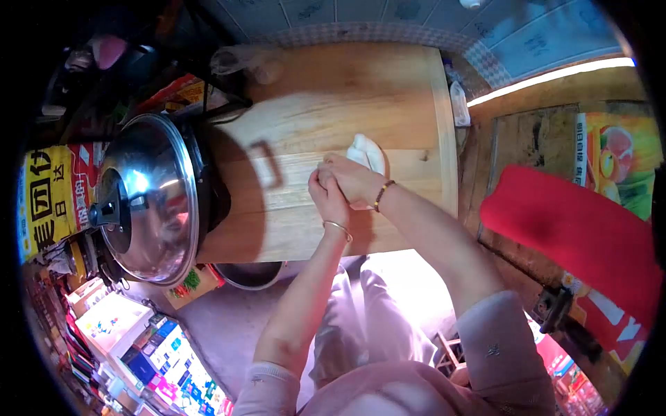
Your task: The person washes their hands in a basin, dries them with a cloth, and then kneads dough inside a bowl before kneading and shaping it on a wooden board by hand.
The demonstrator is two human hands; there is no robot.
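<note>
Over the wooden board [312, 104], both hands are pressed together. My left hand [329, 194], with a bangle at the wrist, has its fingers closed against the other hand. My right hand [354, 179], with a beaded bracelet, is folded over it. Whatever may be between the palms is hidden. Just beyond my right hand, a smooth white lump that looks like dough [368, 152] lies on the board, partly covered by that hand.
A large pan with a domed shiny lid [149, 201] stands left of the board. A dark bowl [248, 274] sits below the board's near edge. Red cloth [569, 239] lies at the right. A plastic bag [239, 61] is at the far left corner.
</note>
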